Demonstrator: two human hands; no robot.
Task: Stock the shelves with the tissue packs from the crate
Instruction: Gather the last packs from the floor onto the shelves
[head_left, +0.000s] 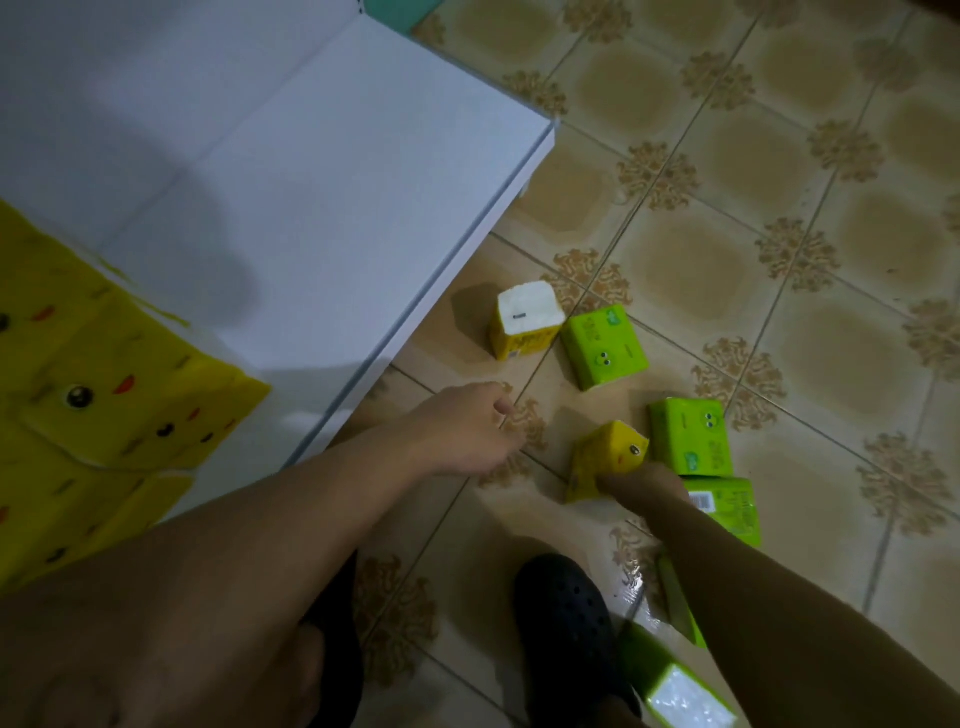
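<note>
Mid-pickup on the tiled floor (727, 218) beside the white shelf (322, 208), with right hand (649, 486) clasped round a fallen yellow tissue pack (605, 449), left hand (467, 431) relaxed and empty nearby; next, seemingly, lifting it onto the shelf.

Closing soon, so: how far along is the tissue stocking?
Done: a yellow bundle rests on the white shelf. In hand: the right hand grips a tilted small yellow pack down at the tiles; the left hand hangs open, empty. Left: an upright yellow pack and four green packs lie there. No crate shows.
</note>
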